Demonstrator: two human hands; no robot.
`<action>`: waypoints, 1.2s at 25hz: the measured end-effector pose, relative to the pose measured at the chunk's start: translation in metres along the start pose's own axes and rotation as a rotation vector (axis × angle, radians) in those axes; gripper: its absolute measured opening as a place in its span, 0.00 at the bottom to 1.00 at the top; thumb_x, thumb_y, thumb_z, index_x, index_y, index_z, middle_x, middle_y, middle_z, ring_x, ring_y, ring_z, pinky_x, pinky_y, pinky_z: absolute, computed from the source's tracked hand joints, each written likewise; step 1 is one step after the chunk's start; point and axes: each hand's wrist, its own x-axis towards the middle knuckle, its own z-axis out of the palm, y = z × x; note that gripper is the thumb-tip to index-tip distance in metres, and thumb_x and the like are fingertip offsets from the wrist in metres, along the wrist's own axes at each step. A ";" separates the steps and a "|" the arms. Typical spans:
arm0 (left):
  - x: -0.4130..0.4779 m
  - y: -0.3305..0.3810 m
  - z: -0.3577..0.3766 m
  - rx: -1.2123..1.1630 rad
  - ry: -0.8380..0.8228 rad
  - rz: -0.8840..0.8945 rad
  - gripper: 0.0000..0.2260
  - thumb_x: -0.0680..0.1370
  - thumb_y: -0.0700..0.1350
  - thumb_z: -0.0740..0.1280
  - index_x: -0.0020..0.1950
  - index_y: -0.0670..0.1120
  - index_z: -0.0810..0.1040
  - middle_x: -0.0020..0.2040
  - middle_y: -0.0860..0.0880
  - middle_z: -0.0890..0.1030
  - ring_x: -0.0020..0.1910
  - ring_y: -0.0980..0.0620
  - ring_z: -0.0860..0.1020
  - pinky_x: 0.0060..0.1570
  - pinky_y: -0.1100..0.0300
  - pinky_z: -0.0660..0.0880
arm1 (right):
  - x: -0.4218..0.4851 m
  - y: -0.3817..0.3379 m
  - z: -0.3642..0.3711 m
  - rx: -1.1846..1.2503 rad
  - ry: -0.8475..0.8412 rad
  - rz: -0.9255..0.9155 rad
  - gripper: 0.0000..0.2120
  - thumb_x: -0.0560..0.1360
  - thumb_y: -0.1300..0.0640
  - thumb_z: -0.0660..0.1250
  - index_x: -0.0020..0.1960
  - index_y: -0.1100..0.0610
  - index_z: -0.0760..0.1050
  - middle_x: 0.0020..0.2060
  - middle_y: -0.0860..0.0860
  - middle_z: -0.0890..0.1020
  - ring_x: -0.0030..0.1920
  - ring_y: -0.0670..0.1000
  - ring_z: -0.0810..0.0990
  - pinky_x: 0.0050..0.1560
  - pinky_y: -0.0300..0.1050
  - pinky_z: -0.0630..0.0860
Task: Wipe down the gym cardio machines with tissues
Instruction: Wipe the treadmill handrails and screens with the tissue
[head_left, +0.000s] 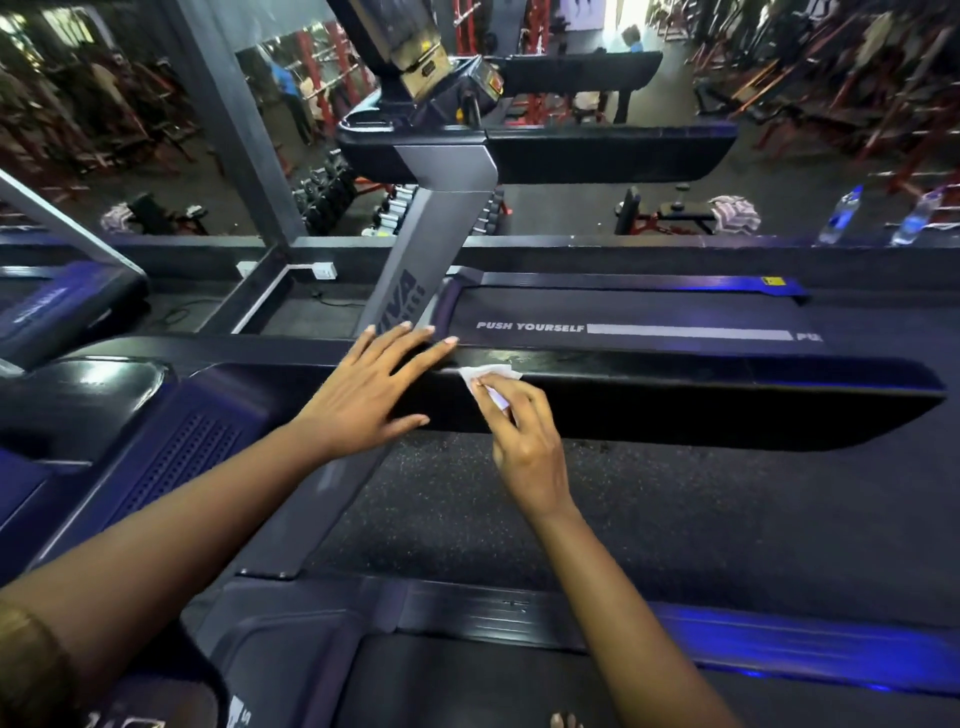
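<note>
A long black treadmill handrail (675, 384) runs across the middle of the view. My right hand (519, 436) pinches a small white tissue (485, 376) and holds it against the rail's top front edge. My left hand (374, 384) lies flat on the rail just left of the tissue, with its fingers straight and spread. The rail's top surface shines to the right of the tissue.
A grey upright post (410, 260) rises behind my left hand to the console (415, 62). The treadmill belt marked "PUSH YOURSELF" (623, 312) lies beyond the rail. Two water bottles (839, 213) stand at the far right. Another treadmill (62, 306) is at the left.
</note>
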 end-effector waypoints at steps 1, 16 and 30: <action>-0.010 -0.005 -0.002 -0.002 -0.006 -0.065 0.44 0.70 0.58 0.72 0.78 0.54 0.48 0.74 0.44 0.64 0.73 0.42 0.61 0.70 0.40 0.59 | 0.003 -0.002 0.003 -0.020 -0.026 -0.017 0.18 0.73 0.69 0.56 0.60 0.63 0.78 0.58 0.50 0.71 0.53 0.52 0.72 0.43 0.43 0.79; -0.044 -0.016 -0.014 -0.099 -0.189 -0.269 0.44 0.72 0.41 0.70 0.74 0.53 0.39 0.79 0.45 0.51 0.77 0.41 0.48 0.73 0.44 0.49 | 0.037 -0.032 0.016 -0.096 -0.254 -0.258 0.19 0.71 0.65 0.56 0.56 0.63 0.79 0.52 0.53 0.81 0.54 0.49 0.70 0.31 0.33 0.74; -0.043 -0.016 -0.013 -0.073 -0.187 -0.263 0.43 0.73 0.42 0.68 0.74 0.55 0.38 0.79 0.46 0.49 0.77 0.42 0.47 0.74 0.45 0.48 | 0.031 -0.048 0.041 -0.052 -0.248 -0.187 0.17 0.79 0.61 0.54 0.55 0.62 0.80 0.51 0.50 0.82 0.54 0.47 0.70 0.41 0.33 0.75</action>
